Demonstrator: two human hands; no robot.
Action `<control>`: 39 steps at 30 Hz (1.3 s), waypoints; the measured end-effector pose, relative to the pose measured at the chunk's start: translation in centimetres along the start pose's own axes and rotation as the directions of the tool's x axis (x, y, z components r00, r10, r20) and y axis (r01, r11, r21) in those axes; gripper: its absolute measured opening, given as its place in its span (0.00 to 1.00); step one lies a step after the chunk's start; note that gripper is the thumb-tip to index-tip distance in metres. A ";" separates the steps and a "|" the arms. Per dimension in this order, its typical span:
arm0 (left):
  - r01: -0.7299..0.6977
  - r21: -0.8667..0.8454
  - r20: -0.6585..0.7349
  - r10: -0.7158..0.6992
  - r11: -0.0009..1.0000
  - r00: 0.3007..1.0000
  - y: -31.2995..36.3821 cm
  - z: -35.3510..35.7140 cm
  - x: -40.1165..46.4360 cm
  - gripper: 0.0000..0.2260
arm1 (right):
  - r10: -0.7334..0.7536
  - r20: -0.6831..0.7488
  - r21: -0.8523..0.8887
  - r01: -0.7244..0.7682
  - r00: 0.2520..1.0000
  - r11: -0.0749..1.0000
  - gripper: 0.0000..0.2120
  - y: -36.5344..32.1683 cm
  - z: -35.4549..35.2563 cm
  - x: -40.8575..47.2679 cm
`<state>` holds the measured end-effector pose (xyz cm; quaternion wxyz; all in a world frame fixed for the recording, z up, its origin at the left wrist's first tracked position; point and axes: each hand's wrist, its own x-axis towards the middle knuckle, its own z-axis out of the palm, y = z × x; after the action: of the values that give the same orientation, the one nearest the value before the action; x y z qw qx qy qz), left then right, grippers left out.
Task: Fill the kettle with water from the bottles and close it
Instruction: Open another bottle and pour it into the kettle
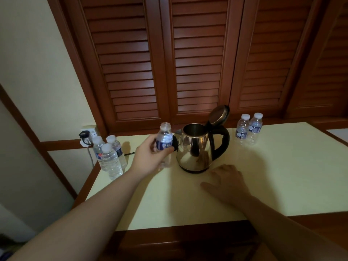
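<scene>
A steel kettle (195, 147) with a black handle stands on the pale table, its lid (218, 114) hinged up and open. My left hand (148, 153) grips an uncapped water bottle (164, 137) upright, just left of the kettle's spout. My right hand (227, 180) rests flat on the table in front of the kettle, fingers spread, holding nothing. Three capped bottles (111, 157) stand at the table's left edge. Two capped bottles (248, 129) stand right of the kettle.
The table (282, 176) has a wooden rim and runs to louvred wooden doors (197, 63) behind. A wall socket with a black plug (84, 134) sits at the left, its cord trailing toward the kettle behind the bottles.
</scene>
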<state>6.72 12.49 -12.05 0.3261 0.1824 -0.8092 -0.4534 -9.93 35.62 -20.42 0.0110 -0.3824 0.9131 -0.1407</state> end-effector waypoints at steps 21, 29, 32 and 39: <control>-0.221 0.567 0.305 0.047 0.794 0.951 2.7 -1.5 9.7 0.29 | 0.023 0.210 -0.055 -0.012 0.977 0.998 0.53 3.6 0.4 0.2; -0.270 0.610 0.354 0.048 0.745 0.934 3.8 -2.7 11.0 0.31 | 0.014 0.205 -0.041 -0.005 0.979 0.999 0.53 3.7 0.5 0.1; -0.276 0.625 0.358 0.045 0.730 0.932 4.6 -3.1 11.3 0.31 | 0.008 0.202 -0.040 0.000 0.979 0.999 0.53 3.7 0.5 0.1; -0.313 0.682 0.393 0.029 0.661 0.919 6.1 -3.8 11.7 0.33 | 0.010 0.196 -0.035 -0.004 0.980 0.999 0.53 3.6 0.4 0.0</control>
<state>0.90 6.40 -1.17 0.1187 0.1359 -0.9801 -0.0822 -12.43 37.94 -21.75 0.0950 -0.3914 0.9112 -0.0866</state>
